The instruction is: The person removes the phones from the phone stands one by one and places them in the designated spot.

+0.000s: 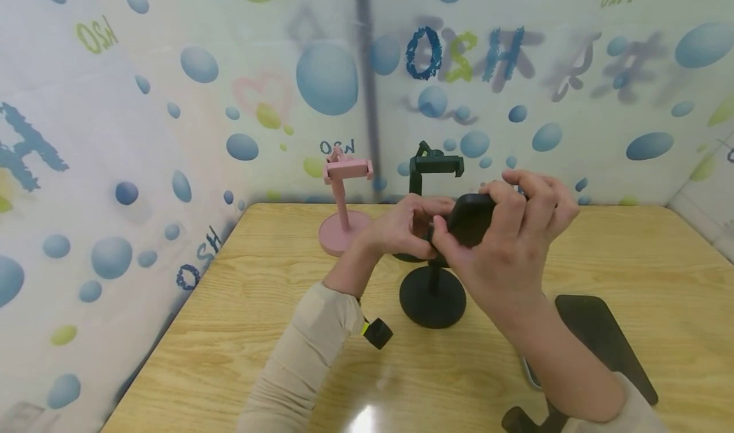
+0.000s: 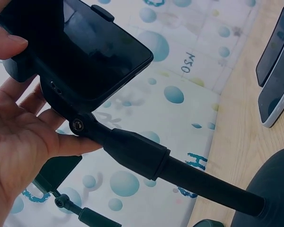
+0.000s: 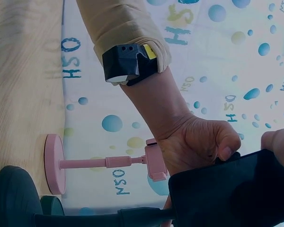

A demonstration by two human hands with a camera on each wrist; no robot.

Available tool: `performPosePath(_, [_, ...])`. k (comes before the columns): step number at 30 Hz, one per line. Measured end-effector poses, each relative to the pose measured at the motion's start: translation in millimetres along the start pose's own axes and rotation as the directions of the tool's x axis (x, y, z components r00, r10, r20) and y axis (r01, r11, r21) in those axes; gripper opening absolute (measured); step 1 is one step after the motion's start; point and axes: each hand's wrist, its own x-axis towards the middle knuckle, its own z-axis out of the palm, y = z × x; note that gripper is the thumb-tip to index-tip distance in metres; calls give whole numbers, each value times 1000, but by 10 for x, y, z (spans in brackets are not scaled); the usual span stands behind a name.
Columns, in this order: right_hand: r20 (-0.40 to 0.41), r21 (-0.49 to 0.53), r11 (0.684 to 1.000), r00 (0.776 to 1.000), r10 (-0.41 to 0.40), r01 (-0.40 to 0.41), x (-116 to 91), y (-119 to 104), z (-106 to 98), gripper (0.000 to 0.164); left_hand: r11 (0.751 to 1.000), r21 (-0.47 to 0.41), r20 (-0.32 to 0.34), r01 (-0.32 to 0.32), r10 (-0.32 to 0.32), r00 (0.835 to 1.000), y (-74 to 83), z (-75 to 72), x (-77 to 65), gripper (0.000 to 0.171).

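Observation:
A black phone (image 1: 473, 220) sits tilted in the holder of a black phone stand (image 1: 432, 298), whose round base rests on the table. My left hand (image 1: 398, 226) grips the stand's head from the left and behind, its fingers partly hidden by the holder. In the left wrist view the phone (image 2: 102, 52) lies between the holder's end hooks, above the stand's jointed neck (image 2: 137, 151). My right hand (image 1: 516, 235) holds the phone from the right, thumb at its near edge. The right wrist view shows the left thumb at the phone's upper edge.
Behind my hands stand a pink phone stand (image 1: 343, 204) and a dark green phone stand (image 1: 436, 164). At the right, under my right forearm, lie a black phone (image 1: 608, 340) and a white-edged phone (image 2: 277, 97). A patterned curtain (image 1: 275, 102) closes off the table's back and left.

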Motion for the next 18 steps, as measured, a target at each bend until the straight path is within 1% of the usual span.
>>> performPosePath(10, [-4, 65, 997, 1000, -30, 31, 3, 11, -3, 42, 999, 32, -1, 11, -11, 1000, 3, -9, -4, 50])
performPosePath(16, [-20, 131, 990, 998, -54, 56, -9, -44, 15, 41, 990, 141, -1, 25, -25, 1000, 29, -22, 0, 56])
performPosePath(18, [-30, 138, 989, 998, -56, 60, -8, -51, 21, 41, 988, 155, 7, 17, -19, 1000, 34, -24, 3, 56])
